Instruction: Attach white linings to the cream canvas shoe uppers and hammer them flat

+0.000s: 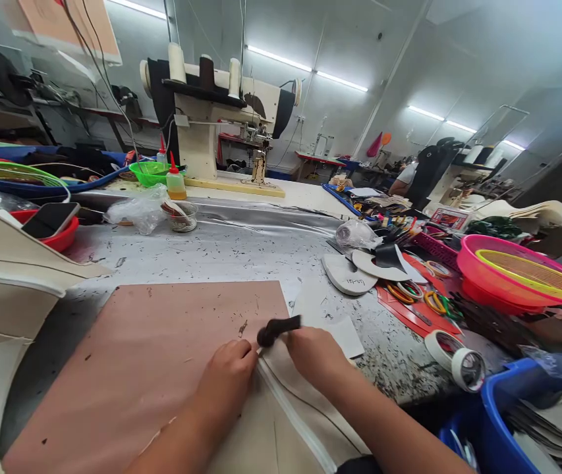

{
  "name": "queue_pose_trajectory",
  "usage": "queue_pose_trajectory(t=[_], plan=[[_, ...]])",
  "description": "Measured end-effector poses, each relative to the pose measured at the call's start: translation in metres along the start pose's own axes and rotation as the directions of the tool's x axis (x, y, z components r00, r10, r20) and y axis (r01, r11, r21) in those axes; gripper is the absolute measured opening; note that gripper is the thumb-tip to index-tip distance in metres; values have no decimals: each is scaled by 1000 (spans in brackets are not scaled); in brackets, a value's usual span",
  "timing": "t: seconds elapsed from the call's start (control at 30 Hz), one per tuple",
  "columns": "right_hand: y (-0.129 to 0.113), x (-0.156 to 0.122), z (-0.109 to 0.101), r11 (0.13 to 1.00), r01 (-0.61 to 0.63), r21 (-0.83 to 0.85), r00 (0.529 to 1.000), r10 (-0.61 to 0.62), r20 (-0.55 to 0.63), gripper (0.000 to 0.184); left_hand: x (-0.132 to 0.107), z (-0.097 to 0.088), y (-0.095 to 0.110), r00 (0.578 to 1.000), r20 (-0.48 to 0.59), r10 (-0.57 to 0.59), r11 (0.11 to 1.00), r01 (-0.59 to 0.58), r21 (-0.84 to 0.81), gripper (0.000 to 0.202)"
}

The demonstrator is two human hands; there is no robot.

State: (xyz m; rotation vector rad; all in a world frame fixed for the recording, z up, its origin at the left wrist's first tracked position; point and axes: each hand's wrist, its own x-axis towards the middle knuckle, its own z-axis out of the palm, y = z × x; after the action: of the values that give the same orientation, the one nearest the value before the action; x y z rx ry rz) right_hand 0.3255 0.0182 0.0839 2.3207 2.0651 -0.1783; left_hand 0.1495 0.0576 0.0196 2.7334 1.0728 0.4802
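Observation:
My right hand (317, 355) is closed round a hammer whose dark head (275, 330) is slightly blurred; its handle is hidden in the fist. The hammer's rounded end is at the far tip of a cream leather piece (288, 388), right beside my left fingertips. With its fingers curled, my left hand (231, 372) pinches the edge of that piece. A pale strip or seam and a dark line run down the leather towards me. Underneath lies a brownish-pink sheet (176, 322) on the worn silver table.
More cream pieces (8, 263) rise at the left. White tape rolls (467, 368), scissors (436, 303) and a pink basket (518, 270) are on the right, above a blue bin (498, 395). A sewing machine (196, 125) stands behind. A person (403, 179) sits farther back.

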Motion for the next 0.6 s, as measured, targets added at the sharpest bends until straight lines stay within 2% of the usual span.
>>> queue_pose_trajectory(t=[0.07, 0.2, 0.3, 0.37, 0.47, 0.6], plan=[[1, 0, -1, 999, 33, -9, 998, -32, 61, 18, 0, 0, 0, 1000, -9, 21, 1000, -21, 19, 28], [3, -2, 0, 1000, -26, -1, 1000, 26, -10, 20, 0, 1, -2, 999, -36, 36, 999, -35, 35, 30], [2, -3, 4, 1000, -3, 22, 1000, 3, 6, 21, 0, 2, -2, 998, -45, 38, 999, -36, 25, 31], [1, -4, 5, 1000, 20, 4, 999, -20, 27, 20, 0, 2, -1, 999, -40, 30, 999, -29, 17, 31], [0, -5, 8, 1000, 4, 5, 1000, -4, -14, 20, 2, -1, 0, 1000, -28, 12, 1000, -11, 6, 30], [-4, -3, 17, 999, 18, 40, 1000, -19, 18, 23, 2, -11, -4, 998, -28, -49, 999, 49, -19, 19]])
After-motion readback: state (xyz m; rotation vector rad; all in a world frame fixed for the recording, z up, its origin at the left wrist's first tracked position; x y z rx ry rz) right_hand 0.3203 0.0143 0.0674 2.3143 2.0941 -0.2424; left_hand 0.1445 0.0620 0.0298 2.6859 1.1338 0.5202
